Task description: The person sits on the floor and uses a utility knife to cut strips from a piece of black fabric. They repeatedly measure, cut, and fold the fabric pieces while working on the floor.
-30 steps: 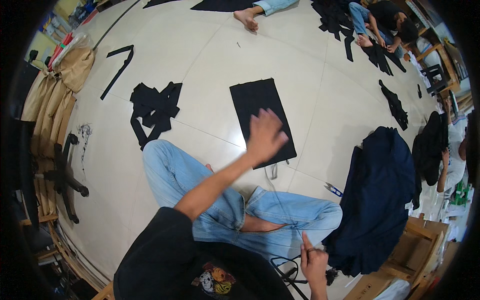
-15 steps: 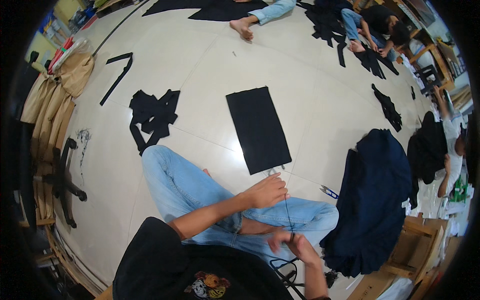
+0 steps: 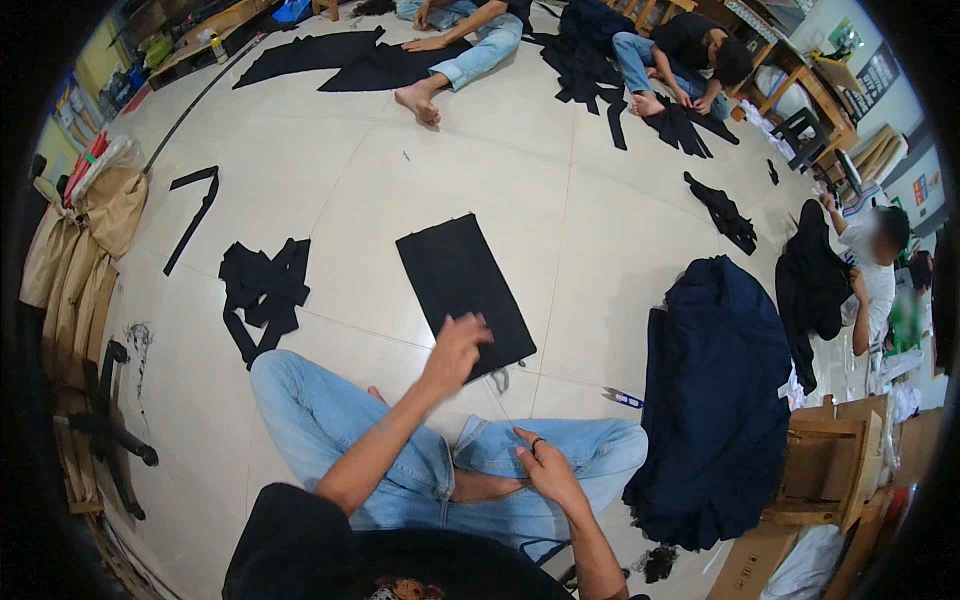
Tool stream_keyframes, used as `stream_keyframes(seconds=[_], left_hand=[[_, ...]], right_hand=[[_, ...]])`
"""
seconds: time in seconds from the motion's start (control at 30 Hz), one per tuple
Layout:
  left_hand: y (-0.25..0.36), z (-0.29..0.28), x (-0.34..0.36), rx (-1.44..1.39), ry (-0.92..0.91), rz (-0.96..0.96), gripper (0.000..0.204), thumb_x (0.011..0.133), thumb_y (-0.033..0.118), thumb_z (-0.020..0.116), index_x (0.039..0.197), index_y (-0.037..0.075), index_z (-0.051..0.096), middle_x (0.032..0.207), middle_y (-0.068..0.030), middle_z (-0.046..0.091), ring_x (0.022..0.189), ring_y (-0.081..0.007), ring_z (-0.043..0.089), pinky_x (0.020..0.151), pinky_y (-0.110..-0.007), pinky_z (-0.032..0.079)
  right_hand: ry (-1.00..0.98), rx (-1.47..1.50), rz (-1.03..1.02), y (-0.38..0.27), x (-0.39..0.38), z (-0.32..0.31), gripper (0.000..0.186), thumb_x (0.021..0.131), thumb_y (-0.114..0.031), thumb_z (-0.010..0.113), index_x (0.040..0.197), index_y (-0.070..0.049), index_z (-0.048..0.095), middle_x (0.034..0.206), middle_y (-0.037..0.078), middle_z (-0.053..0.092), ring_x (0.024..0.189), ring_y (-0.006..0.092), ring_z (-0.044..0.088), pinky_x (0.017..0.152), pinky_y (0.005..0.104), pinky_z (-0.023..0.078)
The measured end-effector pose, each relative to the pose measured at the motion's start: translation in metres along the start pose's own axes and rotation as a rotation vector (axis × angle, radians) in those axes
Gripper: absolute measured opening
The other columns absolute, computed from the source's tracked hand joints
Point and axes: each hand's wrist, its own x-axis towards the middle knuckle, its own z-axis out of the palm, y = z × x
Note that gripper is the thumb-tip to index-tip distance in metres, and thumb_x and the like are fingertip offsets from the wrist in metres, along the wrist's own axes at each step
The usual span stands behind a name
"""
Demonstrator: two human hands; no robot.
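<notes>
My left hand (image 3: 460, 350) reaches over the near part of a flat black rectangular cloth (image 3: 470, 275) on the floor. Its fingers are spread, slightly blurred, with nothing visible in them; whether they touch the cloth I cannot tell. Above my crossed legs, in light blue jeans, is my right hand (image 3: 548, 470). Thumb and forefinger stand apart there, and a dark band circles one finger. Beside the cloth's near edge lies a small greyish loop (image 3: 501, 380). Blue-handled thread snips (image 3: 625, 399) rest on the floor right of my knee.
A large dark navy cloth pile (image 3: 715, 400) lies at my right, near a wooden stool (image 3: 825, 460). Black cloth strips (image 3: 265, 290) lie at left, beyond a chair base (image 3: 105, 425). Several people sit around with black cloth, one (image 3: 880, 260) at the right.
My left hand has moved forward and left, opening over the black cloth. The dark cord stretched between my hands no longer shows there. My right hand has shifted up and left. The whole view has shifted.
</notes>
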Motion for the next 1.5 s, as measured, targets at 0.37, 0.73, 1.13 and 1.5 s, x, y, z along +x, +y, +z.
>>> stream_keyframes(seconds=[0.37, 0.73, 1.13, 1.5], left_hand=[[-0.098, -0.008, 0.076, 0.684, 0.351, -0.281, 0.059, 0.101, 0.047, 0.042, 0.154, 0.024, 0.034, 0.163, -0.0150, 0.020, 0.150, -0.0364, 0.014, 0.121, -0.053, 0.008], [-0.101, -0.008, 0.077, 0.682, 0.354, -0.291, 0.060, 0.100, 0.050, 0.042, 0.154, 0.025, 0.033, 0.163, -0.0157, 0.019, 0.150, -0.0380, 0.014, 0.121, -0.055, 0.010], [-0.103, -0.009, 0.072, 0.684, 0.381, -0.296, 0.064, 0.100, 0.047, 0.045, 0.154, 0.016, 0.033, 0.161, -0.0212, 0.019, 0.150, -0.0393, 0.014, 0.120, -0.056, 0.009], [0.140, 0.061, -0.082, -0.323, -0.310, 0.405, 0.017, 0.096, 0.013, 0.055, 0.110, 0.003, 0.057, 0.100, -0.0121, 0.062, 0.104, -0.0306, 0.059, 0.113, -0.057, 0.030]], right_hand=[[0.237, -0.485, -0.146, 0.009, -0.045, 0.035, 0.053, 0.086, -0.012, 0.059, 0.139, -0.016, 0.057, 0.058, 0.016, 0.061, 0.050, 0.0356, 0.061, 0.054, 0.0472, 0.050], [0.134, -0.613, 0.006, 0.063, -0.167, 0.011, 0.047, 0.081, -0.013, 0.063, 0.128, -0.010, 0.065, 0.054, 0.013, 0.054, 0.049, 0.0277, 0.052, 0.053, 0.0382, 0.042], [0.161, -0.705, -0.151, 0.135, -0.260, -0.021, 0.051, 0.085, -0.009, 0.063, 0.136, -0.005, 0.057, 0.066, 0.012, 0.061, 0.053, 0.0286, 0.057, 0.054, 0.0381, 0.048], [0.181, 1.535, -0.334, -0.076, -0.054, -0.040, 0.044, 0.094, -0.042, 0.055, 0.113, -0.004, 0.064, 0.108, 0.016, 0.061, 0.101, 0.0274, 0.054, 0.084, 0.0423, 0.039]])
